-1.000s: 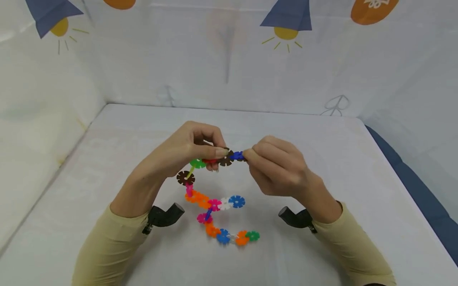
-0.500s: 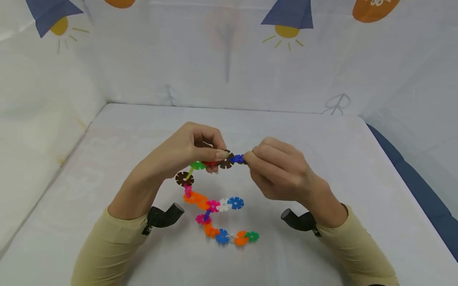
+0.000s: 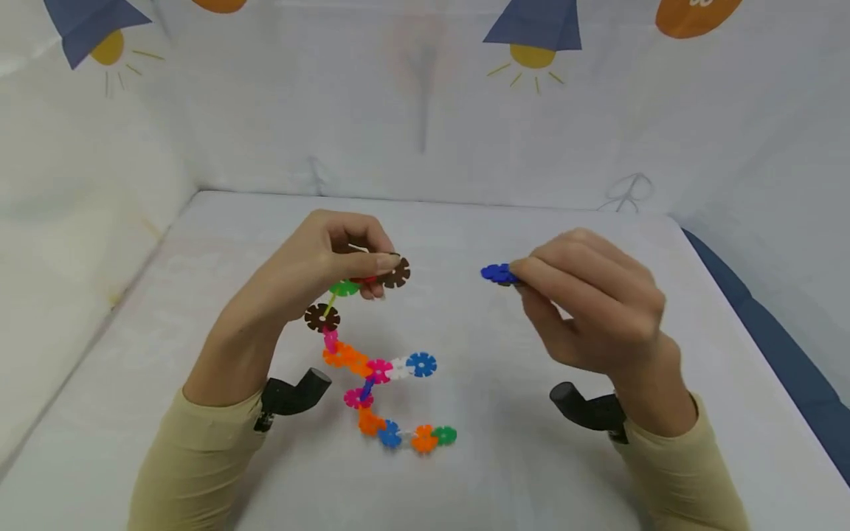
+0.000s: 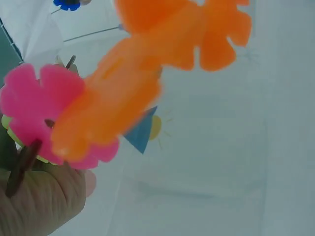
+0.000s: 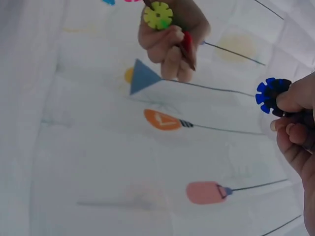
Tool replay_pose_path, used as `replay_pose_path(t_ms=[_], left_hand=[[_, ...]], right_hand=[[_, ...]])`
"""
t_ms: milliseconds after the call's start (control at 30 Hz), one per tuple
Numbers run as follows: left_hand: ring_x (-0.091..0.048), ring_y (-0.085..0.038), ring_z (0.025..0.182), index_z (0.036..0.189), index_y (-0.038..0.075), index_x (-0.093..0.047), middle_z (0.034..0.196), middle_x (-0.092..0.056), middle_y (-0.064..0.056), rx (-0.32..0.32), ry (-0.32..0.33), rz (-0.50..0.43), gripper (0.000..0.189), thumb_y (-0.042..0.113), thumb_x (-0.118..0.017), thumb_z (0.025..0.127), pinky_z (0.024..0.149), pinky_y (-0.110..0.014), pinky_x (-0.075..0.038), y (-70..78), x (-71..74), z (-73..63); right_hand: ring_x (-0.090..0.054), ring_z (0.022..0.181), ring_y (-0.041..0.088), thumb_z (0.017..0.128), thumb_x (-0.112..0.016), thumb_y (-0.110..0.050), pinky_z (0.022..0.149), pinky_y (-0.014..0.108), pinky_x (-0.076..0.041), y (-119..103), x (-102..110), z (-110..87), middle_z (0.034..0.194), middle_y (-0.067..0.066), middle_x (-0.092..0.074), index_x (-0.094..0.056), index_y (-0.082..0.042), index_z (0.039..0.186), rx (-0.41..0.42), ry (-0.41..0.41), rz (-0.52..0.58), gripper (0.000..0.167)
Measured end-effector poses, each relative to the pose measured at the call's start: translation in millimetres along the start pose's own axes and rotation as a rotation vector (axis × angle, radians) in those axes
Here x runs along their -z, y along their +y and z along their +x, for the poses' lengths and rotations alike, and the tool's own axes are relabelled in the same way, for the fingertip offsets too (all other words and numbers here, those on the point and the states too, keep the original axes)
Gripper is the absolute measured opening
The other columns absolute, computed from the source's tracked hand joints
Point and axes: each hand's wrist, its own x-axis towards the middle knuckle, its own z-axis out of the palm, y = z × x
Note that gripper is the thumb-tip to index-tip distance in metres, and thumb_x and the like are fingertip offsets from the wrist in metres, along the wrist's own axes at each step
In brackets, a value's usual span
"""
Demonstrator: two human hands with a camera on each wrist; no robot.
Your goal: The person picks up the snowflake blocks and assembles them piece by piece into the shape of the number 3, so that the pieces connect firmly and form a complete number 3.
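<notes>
My left hand [image 3: 312, 258] pinches a brown notched snowflake disc [image 3: 398, 273] between thumb and fingers. It is the end piece of a chain of interlocked plastic discs. Red and green discs [image 3: 344, 287] come after it, then a yellow one leading to another brown disc [image 3: 322, 318]. Pink and orange discs [image 3: 347, 357] continue below and split into two branches, one ending in a blue disc [image 3: 421, 364], the other in a green disc [image 3: 446, 435]. Apart to the right, my right hand [image 3: 591, 302] pinches a blue snowflake disc [image 5: 266, 93] overlapping a dark one [image 5: 279, 91].
Beneath both hands lies a white-covered table [image 3: 518, 472]. White cloth walls [image 3: 332, 110] printed with lamps enclose its back and sides. Each wrist carries a black camera mount [image 3: 295, 394]. Dark blue fabric [image 3: 764, 324] shows past the right table edge.
My right hand has pulled away rightward with the blue disc, which is now separated from the brown disc. My left hand and the chain have shifted slightly left and up.
</notes>
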Motion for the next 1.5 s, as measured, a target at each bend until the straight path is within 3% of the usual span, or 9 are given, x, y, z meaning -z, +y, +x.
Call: replay_pose_path(t_ms=[67, 167, 500, 667, 800, 967, 1200, 1500], left_hand=[[-0.065, -0.026, 0.065, 0.088, -0.001, -0.065, 0.083, -0.065, -0.011, -0.025, -0.015, -0.026, 0.016, 0.013, -0.065, 0.094, 0.068, -0.036, -0.06, 0.8, -0.6, 1.2], [-0.065, -0.024, 0.065, 0.088, 0.001, -0.065, 0.08, -0.063, -0.01, -0.037, 0.013, -0.052, 0.014, 0.013, -0.065, 0.094, 0.068, -0.035, -0.06, 0.4, -0.8, 2.1], [-0.065, -0.019, 0.063, 0.092, 0.001, -0.065, 0.078, -0.067, -0.011, -0.066, 0.056, -0.167, 0.011, 0.011, -0.062, 0.096, 0.066, -0.03, -0.059, -6.1, 0.1, 2.2], [-0.064, -0.018, 0.063, 0.092, 0.002, -0.066, 0.08, -0.068, -0.01, -0.083, 0.044, -0.239, 0.009, 0.009, -0.061, 0.095, 0.065, -0.029, -0.059, -4.5, -5.3, 3.5], [-0.065, -0.016, 0.062, 0.092, 0.004, -0.067, 0.081, -0.069, -0.008, -0.087, 0.029, -0.286, 0.009, 0.006, -0.059, 0.095, 0.065, -0.028, -0.059, -4.8, -11.4, 5.8], [-0.065, -0.016, 0.063, 0.092, 0.005, -0.067, 0.081, -0.069, -0.008, -0.086, 0.033, -0.297, 0.008, 0.007, -0.06, 0.095, 0.065, -0.028, -0.059, -6.2, -17.9, 8.1], [-0.066, -0.014, 0.062, 0.092, 0.005, -0.067, 0.081, -0.068, -0.005, -0.09, 0.068, -0.304, 0.009, 0.007, -0.059, 0.096, 0.066, -0.026, -0.06, -7.2, -20.9, 8.2], [-0.067, -0.014, 0.062, 0.091, 0.004, -0.067, 0.081, -0.068, -0.006, -0.092, 0.074, -0.325, 0.01, 0.006, -0.059, 0.096, 0.066, -0.026, -0.06, -6.9, -24.3, 9.8]], right_hand=[[-0.047, 0.054, 0.024, 0.087, -0.064, 0.002, 0.053, 0.029, -0.04, 0, -4, 1.3, 0.065, 0.012, -0.062, -0.071, 0.005, 0.077, -0.026, -0.046, 0.036, 0.012], [-0.047, 0.057, 0.021, 0.089, -0.062, 0.002, 0.053, 0.027, -0.039, 1, -12, 0.5, 0.069, 0.011, -0.063, -0.072, 0.005, 0.081, -0.074, -0.123, 0.069, 0.012], [-0.049, 0.066, 0.013, 0.082, -0.064, 0.006, 0.062, 0.016, -0.044, 10, -23, -20.6, 0.072, 0.009, -0.062, -0.073, 0.005, 0.086, -0.369, -0.125, 0.187, 0.01], [-0.048, 0.067, 0.011, 0.082, -0.064, 0.009, 0.062, 0.017, -0.042, 10, -27, -25.2, 0.072, 0.009, -0.06, -0.071, 0.008, 0.086, -0.438, -0.127, 0.276, 0.009], [-0.049, 0.067, 0.011, 0.082, -0.065, 0.008, 0.062, 0.017, -0.043, 9, -29, -24.4, 0.073, 0.009, -0.061, -0.071, 0.008, 0.086, -0.432, -0.137, 0.281, 0.008], [-0.054, 0.065, 0.013, 0.088, -0.065, -0.003, 0.062, 0.018, -0.049, 6, -30, -22.8, 0.074, 0.009, -0.064, -0.073, 0.004, 0.088, -0.358, -0.186, 0.146, 0.01], [-0.061, 0.068, 0.02, 0.092, -0.063, -0.006, 0.06, 0.028, -0.054, 2, -36, -22.6, 0.078, 0.012, -0.066, -0.072, 0.004, 0.089, -0.266, -0.186, 0.003, 0.014], [-0.073, 0.071, 0.026, 0.096, -0.059, -0.009, 0.063, 0.038, -0.06, -2, -35, -25.4, 0.08, 0.014, -0.073, -0.068, 0.004, 0.09, -0.275, -0.231, -0.047, 0.017]])
